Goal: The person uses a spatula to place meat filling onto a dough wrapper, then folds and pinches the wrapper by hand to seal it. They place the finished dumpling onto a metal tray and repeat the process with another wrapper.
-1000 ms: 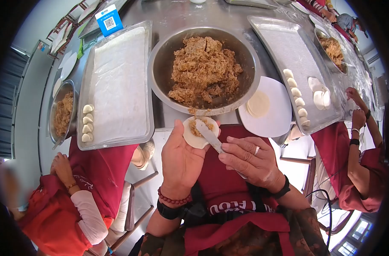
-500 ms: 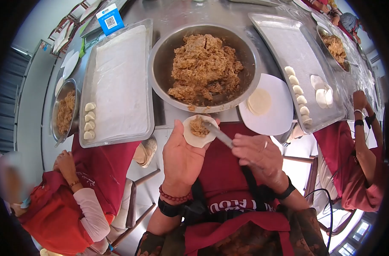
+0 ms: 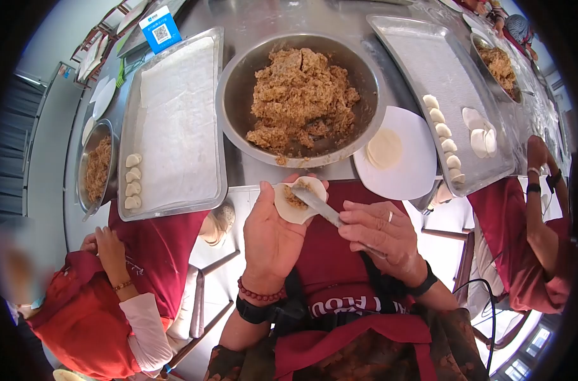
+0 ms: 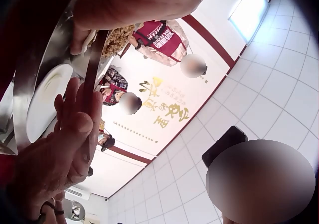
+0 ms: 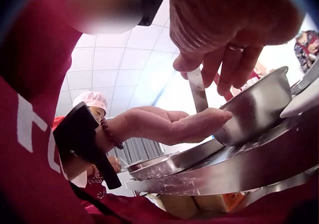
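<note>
My left hand holds a round dumpling wrapper, its thumb along the left edge and fingertips showing at the far side. On the wrapper lies a small heap of brown filling. The right hand grips a flat metal spatula, whose tip presses into the filling. The right wrist view shows the spatula running down from the right fingers to the left hand. Just beyond the hands is a large steel bowl with a mound of filling.
A white plate right of the bowl bears round wrappers. Left and right stand metal trays with rows of dumplings. Other people sit close on both sides.
The spatula drew back to the right from the filling, then came over it again, its tip now further left. The left hand keeps the wrapper nearly in place.
</note>
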Demonstrator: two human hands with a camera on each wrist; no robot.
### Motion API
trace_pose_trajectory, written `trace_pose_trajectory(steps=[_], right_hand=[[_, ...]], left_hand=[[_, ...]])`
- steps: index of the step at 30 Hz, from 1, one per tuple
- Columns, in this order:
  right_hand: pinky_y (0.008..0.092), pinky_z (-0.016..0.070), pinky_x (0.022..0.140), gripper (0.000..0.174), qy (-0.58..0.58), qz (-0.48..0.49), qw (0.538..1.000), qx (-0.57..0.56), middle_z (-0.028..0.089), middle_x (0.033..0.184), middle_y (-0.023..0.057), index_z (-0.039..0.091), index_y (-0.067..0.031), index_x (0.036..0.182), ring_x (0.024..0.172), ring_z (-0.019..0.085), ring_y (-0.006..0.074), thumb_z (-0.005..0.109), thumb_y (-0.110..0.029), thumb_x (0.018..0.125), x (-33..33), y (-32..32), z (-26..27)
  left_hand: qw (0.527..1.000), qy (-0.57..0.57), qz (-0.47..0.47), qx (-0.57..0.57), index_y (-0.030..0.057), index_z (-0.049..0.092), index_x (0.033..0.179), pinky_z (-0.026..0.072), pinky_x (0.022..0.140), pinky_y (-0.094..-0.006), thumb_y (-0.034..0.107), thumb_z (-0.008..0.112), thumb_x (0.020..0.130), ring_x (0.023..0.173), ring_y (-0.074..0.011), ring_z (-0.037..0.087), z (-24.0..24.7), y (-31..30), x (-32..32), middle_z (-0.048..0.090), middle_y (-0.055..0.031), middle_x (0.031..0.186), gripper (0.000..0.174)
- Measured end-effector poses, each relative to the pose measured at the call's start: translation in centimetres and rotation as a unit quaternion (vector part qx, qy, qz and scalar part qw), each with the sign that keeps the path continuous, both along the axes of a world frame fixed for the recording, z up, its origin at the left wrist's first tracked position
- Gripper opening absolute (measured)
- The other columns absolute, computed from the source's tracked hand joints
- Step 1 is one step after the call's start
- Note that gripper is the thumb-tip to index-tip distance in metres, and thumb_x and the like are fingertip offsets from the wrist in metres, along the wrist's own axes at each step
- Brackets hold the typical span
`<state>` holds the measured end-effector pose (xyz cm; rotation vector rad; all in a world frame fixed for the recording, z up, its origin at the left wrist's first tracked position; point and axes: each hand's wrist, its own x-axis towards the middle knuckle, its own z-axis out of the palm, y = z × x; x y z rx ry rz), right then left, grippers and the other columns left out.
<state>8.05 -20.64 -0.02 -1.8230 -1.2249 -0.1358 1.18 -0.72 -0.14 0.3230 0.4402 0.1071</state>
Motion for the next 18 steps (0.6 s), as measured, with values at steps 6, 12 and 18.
trace_pose_trajectory(steps=[6,12,18], right_hand=[[0.0332,0.0535,0.079,0.032,-0.034,0.004,0.999,0.003,0.070,0.113,0.0037,0.071,-0.0148,0.107,0.108,0.068,0.0238,0.079,-0.019,0.077,0.3,-0.1,0.5],[0.0328,0.0532,0.080,0.034,-0.080,0.035,0.995,-0.043,0.071,0.113,0.0027,0.071,-0.0162,0.108,0.112,0.066,0.0235,0.080,-0.018,0.076,-0.2,0.2,-0.1],[0.0343,0.0523,0.082,0.031,0.023,0.047,0.999,-0.006,0.072,0.109,0.0044,0.071,-0.0149,0.107,0.112,0.066,0.0254,0.078,-0.020,0.078,0.3,-1.5,1.2]], left_hand=[[1.000,0.000,-0.007,-0.006,-0.0079,0.037,0.133,0.0343,0.114,-0.0567,0.039,0.024,0.108,0.135,-0.0477,0.039,-0.2,-0.1,0.1,0.045,-0.0305,0.138,0.055],[1.000,0.018,0.007,0.016,-0.0093,0.038,0.132,0.0348,0.114,-0.0576,0.039,0.024,0.108,0.132,-0.0488,0.042,0.4,0.1,0.2,0.045,-0.0314,0.137,0.056],[1.000,0.005,0.009,0.009,-0.0095,0.039,0.131,0.0351,0.114,-0.0573,0.039,0.024,0.108,0.133,-0.0477,0.042,-0.4,0.6,0.2,0.045,-0.0319,0.138,0.056]])
